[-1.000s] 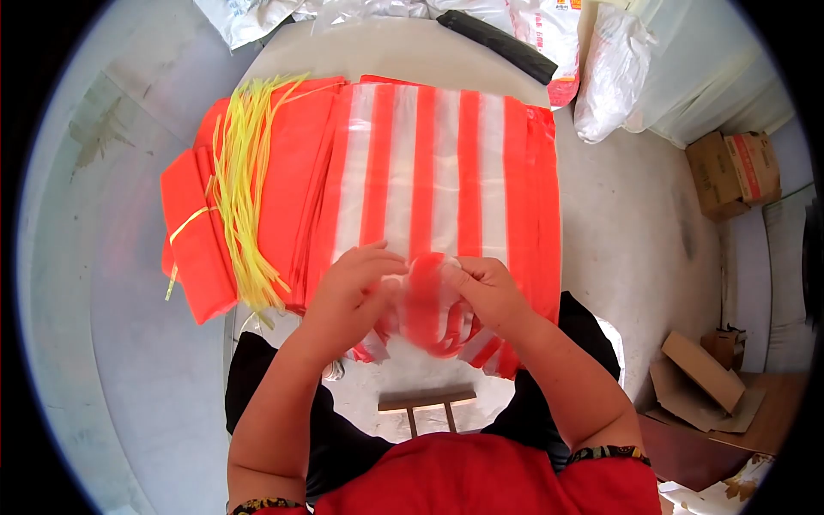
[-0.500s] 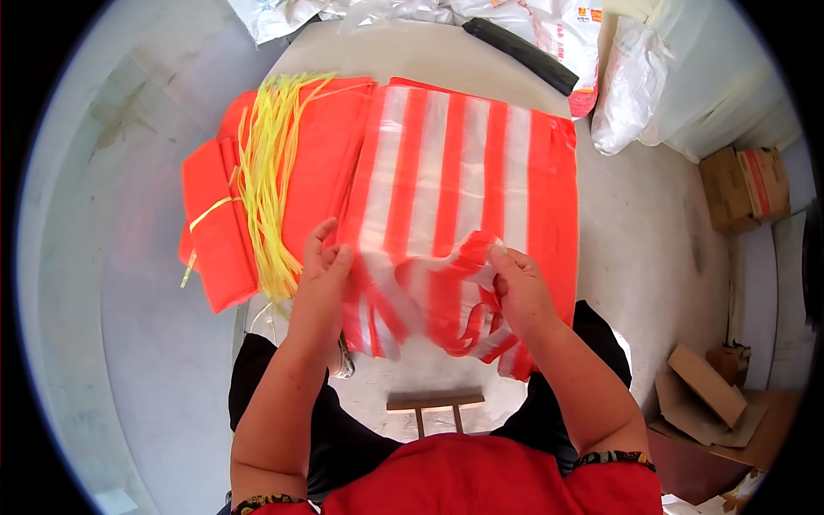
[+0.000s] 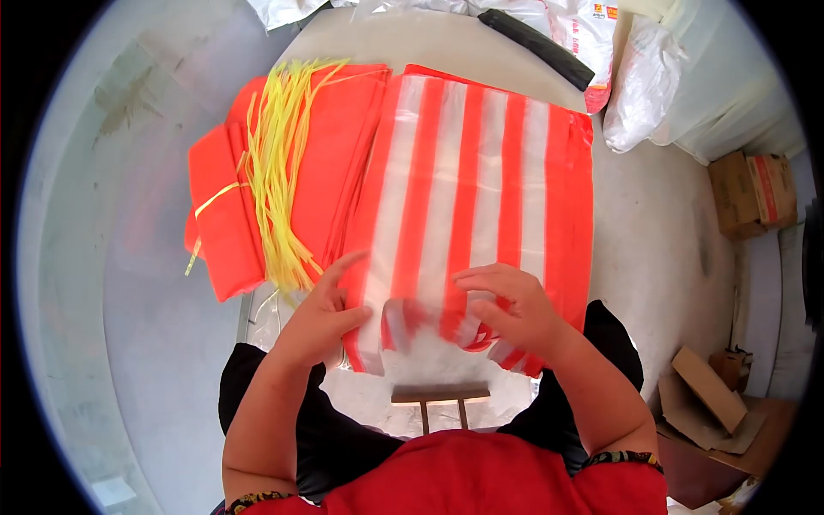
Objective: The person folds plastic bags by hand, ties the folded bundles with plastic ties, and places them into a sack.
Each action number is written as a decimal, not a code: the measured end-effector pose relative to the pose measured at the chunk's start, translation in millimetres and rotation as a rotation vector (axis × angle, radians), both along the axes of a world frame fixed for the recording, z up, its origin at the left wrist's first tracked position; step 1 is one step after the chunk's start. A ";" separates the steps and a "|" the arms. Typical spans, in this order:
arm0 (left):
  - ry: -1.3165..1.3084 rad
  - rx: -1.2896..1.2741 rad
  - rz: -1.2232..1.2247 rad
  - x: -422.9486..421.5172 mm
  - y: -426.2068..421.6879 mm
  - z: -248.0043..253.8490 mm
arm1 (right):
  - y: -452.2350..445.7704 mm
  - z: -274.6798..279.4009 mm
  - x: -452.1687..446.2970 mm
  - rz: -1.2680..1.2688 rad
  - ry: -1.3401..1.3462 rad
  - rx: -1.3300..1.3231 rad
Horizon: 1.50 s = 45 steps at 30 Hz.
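On the table [image 3: 403, 39], directly before the person: one stack of striped plastic [image 3: 489, 172], thin and glossy, laid with its stripes running lengthwise toward the person. Colour: bright orange-red bands alternating with four whitish, cloudy see-through bands; the red band at the right-hand side the broadest. Surface: smooth over the far part, with soft creases and pale shine on the whitish bands. Far edge: slightly uneven, red layers showing beneath. Near end: loose, curled and crumpled, partly blurred, with striped flaps hanging at the table's near side.

Left hand [image 3: 319, 324]: at the near left corner of the stack, thumb and forefinger spread well apart; whether the fingertips touch the plastic cannot be told. Right hand [image 3: 522, 316]: over the near right part, fingers bent and reaching leftward, thumb apart from them, beside the curled end; contact there likewise unclear.

Left of the stack, just beside it: one pile of plain red sheets [image 3: 350, 129]; across it, a bunch of yellow strings [image 3: 279, 163], long and loose; farther left, one folded red bundle [image 3: 227, 227], bound by a yellow tie [image 3: 216, 197].

Beyond the table's far right: one black roll [image 3: 536, 49], slanted; one white sack [image 3: 644, 86]. Far right, on the floor: one cardboard box [image 3: 738, 196].
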State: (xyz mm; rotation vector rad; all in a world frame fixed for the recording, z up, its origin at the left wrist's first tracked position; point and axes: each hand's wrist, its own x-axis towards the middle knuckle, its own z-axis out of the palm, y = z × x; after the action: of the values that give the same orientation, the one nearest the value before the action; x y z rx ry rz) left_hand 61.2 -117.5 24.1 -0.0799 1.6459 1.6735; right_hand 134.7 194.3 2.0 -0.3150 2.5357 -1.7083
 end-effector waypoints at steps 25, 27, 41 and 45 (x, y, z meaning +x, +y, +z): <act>0.562 -0.449 -0.088 -18.5 40.9 -12.6 | -28.6 12.6 -13.3 -0.378 -0.031 -0.216; 0.776 -0.667 -0.139 -20.3 48.6 -3.8 | -15.5 16.5 -13.9 -0.330 -0.157 -0.074; 1.467 -0.348 -0.440 -13.3 87.2 -17.4 | 0.0 10.2 -12.0 -0.149 0.002 0.457; 1.483 -0.311 -0.572 -10.1 94.8 -21.7 | 7.8 3.0 -6.2 -0.139 0.233 0.485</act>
State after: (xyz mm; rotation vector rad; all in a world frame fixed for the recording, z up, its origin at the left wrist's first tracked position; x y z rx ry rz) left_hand 51.1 -22.7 2.5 1.6504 2.5148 0.8963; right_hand 128.5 202.2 4.9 -0.3224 3.0939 -1.0804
